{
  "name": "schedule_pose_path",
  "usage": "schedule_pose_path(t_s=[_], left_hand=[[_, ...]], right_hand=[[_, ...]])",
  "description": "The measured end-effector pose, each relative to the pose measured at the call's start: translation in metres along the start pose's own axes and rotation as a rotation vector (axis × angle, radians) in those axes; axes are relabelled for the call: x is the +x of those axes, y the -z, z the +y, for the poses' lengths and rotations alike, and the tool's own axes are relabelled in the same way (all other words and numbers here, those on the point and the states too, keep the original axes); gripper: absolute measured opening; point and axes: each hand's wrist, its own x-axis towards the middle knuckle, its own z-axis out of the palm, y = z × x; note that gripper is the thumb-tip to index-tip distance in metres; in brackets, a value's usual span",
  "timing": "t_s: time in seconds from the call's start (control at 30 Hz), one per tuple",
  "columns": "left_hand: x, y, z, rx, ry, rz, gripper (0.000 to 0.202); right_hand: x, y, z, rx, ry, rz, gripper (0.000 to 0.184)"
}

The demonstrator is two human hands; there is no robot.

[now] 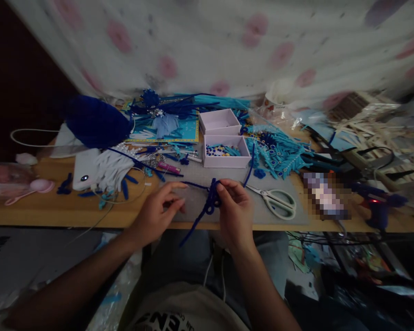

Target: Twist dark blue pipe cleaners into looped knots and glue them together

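Dark blue pipe cleaners, bent into small loops with loose straight ends, hang over the table's front edge. Thumb and fingers of my right hand pinch the looped part. One long end slants down to the left, and another stem stands up beside my right hand. My left hand is at the left, its thumb and index finger apart. Its index fingertip is close to a stem end that points left; whether they touch I cannot tell. White-handled scissors lie just right of my right hand.
A white box of beads stands behind my hands, with a second white box behind it. Turquoise pieces are heaped to the right. A glue gun with a red light lies far right. White strips lie left.
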Motion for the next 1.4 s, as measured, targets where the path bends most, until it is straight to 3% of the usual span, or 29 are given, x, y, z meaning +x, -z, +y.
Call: schedule_pose_path(t_s=[0.13,0.37,0.67,0.83,1.07,1.4], left_hand=[[0.007,-0.010,0.006,-0.077,-0.035,-0.041,0.023],[-0.002,-0.016,0.018,-0.153,-0.126,-0.030,0.033],[0.000,-0.021,0.023,-0.103,-0.198,-0.062,0.030],[-0.001,-0.030,0.023,-0.083,-0.174,0.013,0.029],[0.001,-0.042,0.019,0.024,-0.286,0.184,0.021],[0.001,-0.050,0.024,-0.111,-0.211,0.160,0.025]], right_hand=[[-0.002,0.002,-0.002,-0.053,0.024,-0.022,0.021],[-0.003,0.004,-0.001,-0.107,0.058,-0.038,0.020],[-0.008,-0.003,-0.004,-0.256,0.231,0.033,0.014],[-0.012,-0.005,-0.001,-0.286,0.303,0.070,0.011],[-0.016,-0.005,0.004,-0.364,0.386,0.082,0.008],[-0.014,-0.002,0.005,-0.343,0.424,0.108,0.007]])
